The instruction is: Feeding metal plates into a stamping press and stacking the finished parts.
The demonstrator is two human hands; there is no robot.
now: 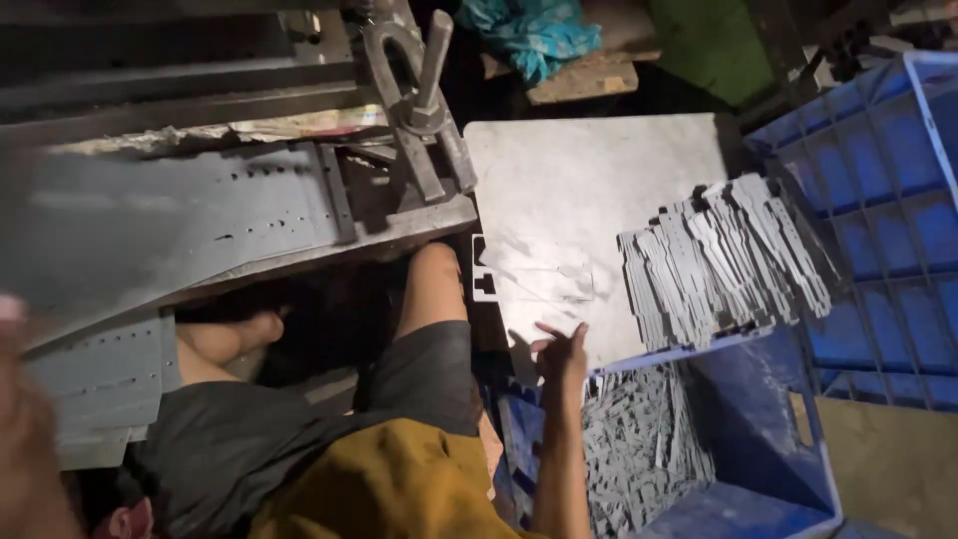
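The right hand [561, 351] is released, fingers spread, touching the near edge of a flat grey metal sheet [589, 200] lying over a blue plastic crate [788, 439]. A fanned stack of thin notched metal strips [723, 258] rests on the sheet. The left hand [25, 429] is blurred; I cannot tell its state

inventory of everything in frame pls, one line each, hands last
metal sheet: one, grey, flat across the crate top, centre
stamped metal strips: a fanned stack, grey, on the sheet's right edge
blue crate: one, under the sheet, holding loose grey metal pieces
second blue crate: one, far right
machine bed: grey steel, left
clamp: one, dark metal, top centre
teal cloth: one, top
right hand: open, at the sheet's near edge
left hand: blurred, bottom-left edge
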